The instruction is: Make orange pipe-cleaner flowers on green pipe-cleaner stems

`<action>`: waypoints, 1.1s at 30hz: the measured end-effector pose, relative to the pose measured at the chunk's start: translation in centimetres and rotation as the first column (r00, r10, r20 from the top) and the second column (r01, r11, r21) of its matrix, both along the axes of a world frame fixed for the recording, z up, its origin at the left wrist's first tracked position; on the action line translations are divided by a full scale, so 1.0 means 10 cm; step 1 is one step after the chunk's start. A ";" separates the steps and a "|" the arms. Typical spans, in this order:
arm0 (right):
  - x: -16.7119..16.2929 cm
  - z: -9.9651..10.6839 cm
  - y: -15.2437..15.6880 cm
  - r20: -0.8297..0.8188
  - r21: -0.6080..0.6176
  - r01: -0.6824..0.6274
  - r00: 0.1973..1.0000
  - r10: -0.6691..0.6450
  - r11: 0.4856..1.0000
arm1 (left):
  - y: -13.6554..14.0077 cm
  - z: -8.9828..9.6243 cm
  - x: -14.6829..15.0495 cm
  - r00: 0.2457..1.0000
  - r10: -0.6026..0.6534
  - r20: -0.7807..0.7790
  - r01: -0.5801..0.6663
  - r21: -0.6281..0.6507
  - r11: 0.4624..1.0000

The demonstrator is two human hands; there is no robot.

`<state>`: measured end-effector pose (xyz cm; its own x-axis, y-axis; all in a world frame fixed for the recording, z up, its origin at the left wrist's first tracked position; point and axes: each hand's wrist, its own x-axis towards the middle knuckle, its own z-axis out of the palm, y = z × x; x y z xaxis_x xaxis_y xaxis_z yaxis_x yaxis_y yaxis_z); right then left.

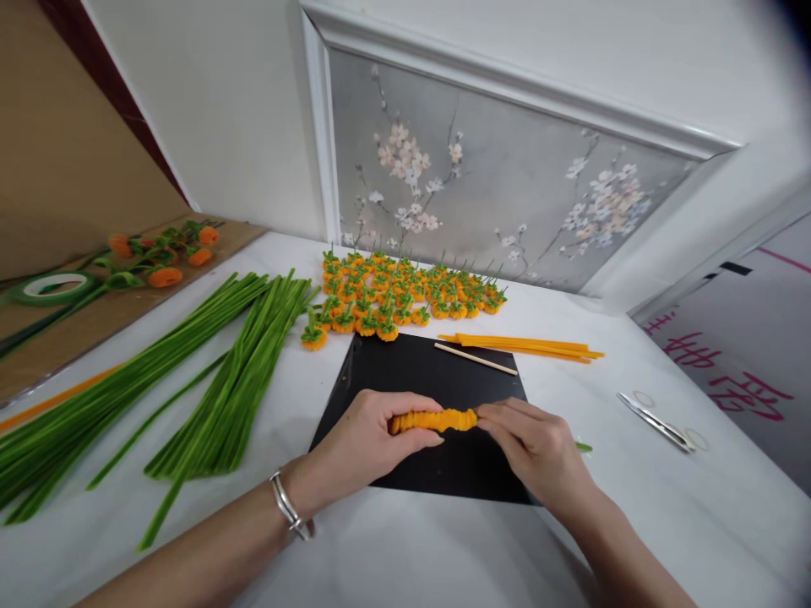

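Observation:
Above a black mat [431, 473], an orange pipe cleaner [437, 420] bunched into a ridged, coiled length stretches between my hands. My left hand [364, 443] has thumb and fingers closed around its left part. At the right end, my right hand [538, 443] pinches the tip, and its fingertips hide what lies between them. Beyond my hands, a thin wooden stick [475, 358] rests across the mat's upper right edge. Straight orange pipe cleaners [532, 346] lie in a bundle just behind it.
Many small orange pumpkin-like pieces with green tops [386, 291] stand in rows near the wall. Green pipe cleaners [241, 380] spread over the left side. Small scissors [655, 420] lie at right. Green tape [54, 287] and orange flowers [166, 276] sit on cardboard at far left.

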<state>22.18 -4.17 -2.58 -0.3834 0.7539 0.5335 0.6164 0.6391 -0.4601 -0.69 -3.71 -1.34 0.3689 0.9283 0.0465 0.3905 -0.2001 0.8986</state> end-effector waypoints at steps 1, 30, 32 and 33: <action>0.02 0.01 0.00 -0.010 0.002 0.025 1.000 -0.025 1.000 | 0.00 0.00 -0.01 1.000 0.001 0.024 -0.001 -0.019 1.000; 0.00 0.06 -0.02 0.033 0.009 -0.059 0.998 0.058 0.998 | 0.07 0.06 -0.11 0.990 -0.078 -0.114 0.083 0.045 0.996; -0.05 0.05 -0.04 0.036 0.000 -0.101 0.994 0.101 0.995 | 0.05 0.04 -0.07 0.986 -0.092 -0.139 0.105 0.088 0.991; -0.08 0.05 -0.05 0.036 -0.009 -0.113 0.993 0.114 0.993 | 0.04 0.04 -0.06 0.983 -0.108 -0.151 0.124 0.102 0.987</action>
